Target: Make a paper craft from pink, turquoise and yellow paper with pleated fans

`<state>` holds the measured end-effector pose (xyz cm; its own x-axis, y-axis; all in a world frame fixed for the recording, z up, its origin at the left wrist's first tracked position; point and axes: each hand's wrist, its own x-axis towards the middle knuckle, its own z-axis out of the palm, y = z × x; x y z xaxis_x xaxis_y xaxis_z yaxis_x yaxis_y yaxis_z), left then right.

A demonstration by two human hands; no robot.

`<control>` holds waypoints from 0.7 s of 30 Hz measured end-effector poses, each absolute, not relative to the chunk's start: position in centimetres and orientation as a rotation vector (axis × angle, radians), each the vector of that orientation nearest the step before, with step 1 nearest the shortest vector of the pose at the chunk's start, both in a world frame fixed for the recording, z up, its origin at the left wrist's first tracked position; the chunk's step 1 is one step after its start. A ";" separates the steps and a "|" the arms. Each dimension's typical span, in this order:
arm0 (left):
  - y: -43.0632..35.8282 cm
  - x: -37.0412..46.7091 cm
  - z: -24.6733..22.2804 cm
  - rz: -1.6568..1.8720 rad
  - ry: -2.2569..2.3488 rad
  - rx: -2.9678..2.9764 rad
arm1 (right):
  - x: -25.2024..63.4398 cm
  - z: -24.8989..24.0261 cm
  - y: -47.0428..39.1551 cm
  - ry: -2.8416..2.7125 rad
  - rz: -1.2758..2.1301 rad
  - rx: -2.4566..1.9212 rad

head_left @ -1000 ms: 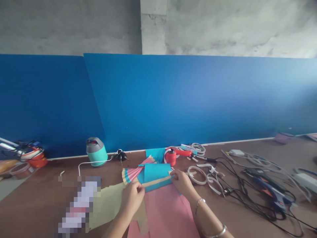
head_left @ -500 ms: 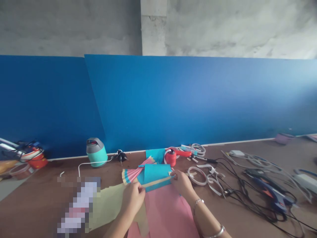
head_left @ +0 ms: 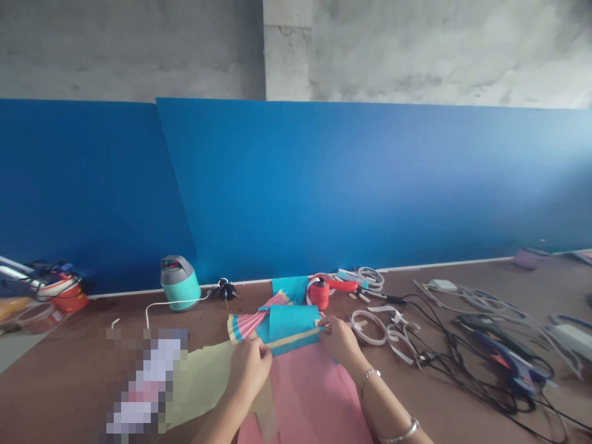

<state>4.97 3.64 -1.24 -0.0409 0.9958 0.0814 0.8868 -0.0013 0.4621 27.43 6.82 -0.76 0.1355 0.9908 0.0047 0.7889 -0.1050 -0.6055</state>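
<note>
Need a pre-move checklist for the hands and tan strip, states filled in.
1. Left hand at the tan strip's left end: ok.
2. Right hand at its right end: ok.
3. Strip across blue paper, blue visible on both sides: ok.
4. Strip stuck down: cannot tell.
5. Left hand off the yellowish sheet: cannot tell; they overlap in view.
6. Turquoise container clear of both hands: ok.

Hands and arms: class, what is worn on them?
The left hand and right hand are ungloved, with no sleeves in view. The right wears a silvery chain bracelet and, farther up, a smooth silvery bangle. No jewellery shows on the left.
</note>
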 end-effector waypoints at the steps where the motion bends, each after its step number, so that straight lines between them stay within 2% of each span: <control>1: 3.7 5.0 -1.2 0.572 2.009 1.968 | 27.4 -0.8 6.8 -1.706 0.571 -1.948; 21: 3.9 5.1 -1.2 0.497 2.030 2.000 | 27.4 -0.5 6.7 -1.716 0.560 -1.955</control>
